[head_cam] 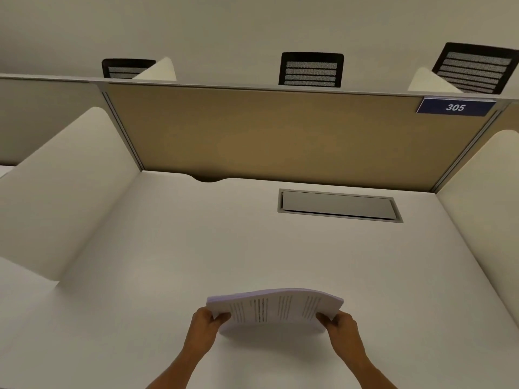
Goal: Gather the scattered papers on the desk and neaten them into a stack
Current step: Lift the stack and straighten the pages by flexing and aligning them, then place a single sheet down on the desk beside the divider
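Both hands grip the papers (276,308) at opposite short edges, left hand (206,321) and right hand (338,322), stack bowed just above the near desk (168,248); light, floppy, sheets likely slide, so pinch edges and tap square.

From my feed I see only the person's two forearms and hands rising from the near edge. The left hand (206,322) and right hand (341,325) are bare: no gloves, rings, watch or bands that I can make out. Both forearms are uncovered as far as the frame shows, with no sleeve or cuff in view.
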A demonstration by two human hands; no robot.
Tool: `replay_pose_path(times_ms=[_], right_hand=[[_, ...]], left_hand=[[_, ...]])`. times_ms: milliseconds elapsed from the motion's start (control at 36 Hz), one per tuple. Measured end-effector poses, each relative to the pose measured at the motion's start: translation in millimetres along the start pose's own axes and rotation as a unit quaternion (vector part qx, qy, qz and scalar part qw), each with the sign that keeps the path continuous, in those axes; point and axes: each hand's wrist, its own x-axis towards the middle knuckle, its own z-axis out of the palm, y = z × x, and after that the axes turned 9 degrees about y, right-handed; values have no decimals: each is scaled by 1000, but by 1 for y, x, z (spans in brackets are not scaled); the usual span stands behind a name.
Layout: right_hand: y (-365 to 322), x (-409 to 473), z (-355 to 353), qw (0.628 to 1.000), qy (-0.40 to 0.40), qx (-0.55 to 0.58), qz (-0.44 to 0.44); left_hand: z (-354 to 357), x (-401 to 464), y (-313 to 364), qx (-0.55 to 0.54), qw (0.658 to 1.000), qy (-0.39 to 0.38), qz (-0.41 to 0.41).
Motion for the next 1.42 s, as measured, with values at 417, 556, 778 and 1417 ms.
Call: replay_pose_path(times_ms=[417,556,778,1417], right_hand=[[-39,32,-21,984,-92,-98,-118],[-57,45,-26,971,-148,-132,-131],[-91,57,-27,939,-240,-189,-159],[-165,71,-26,951,-293,64,-71]], left_hand=[[-15,8,2,-40,999,2,6],[-29,21,5,-43,998,35,-2],[-43,32,60,119,979,-71,152],[-75,-1,70,-101,988,-118,5]])
